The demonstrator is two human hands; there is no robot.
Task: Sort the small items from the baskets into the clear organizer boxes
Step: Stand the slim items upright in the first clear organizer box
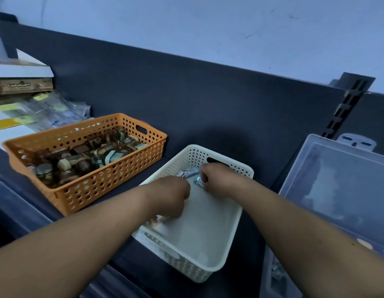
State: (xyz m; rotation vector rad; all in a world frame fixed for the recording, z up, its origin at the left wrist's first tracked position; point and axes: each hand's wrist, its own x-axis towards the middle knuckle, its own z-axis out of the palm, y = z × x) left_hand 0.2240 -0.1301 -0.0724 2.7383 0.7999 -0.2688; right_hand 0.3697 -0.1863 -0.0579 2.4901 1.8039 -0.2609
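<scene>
Both my hands reach into a white perforated basket in the middle of the dark shelf. My right hand has its fingers curled round a small pale blue item near the basket's far end. My left hand is curled downward over small items at the basket's left wall; its fingertips are hidden. A few more small wrapped items lie at the far end. The clear organizer box stands at the right with its lid raised.
An orange perforated basket full of small brown and teal parts sits to the left. Stacked boxes and plastic packets lie at the far left. A dark back panel and a slotted upright rise behind.
</scene>
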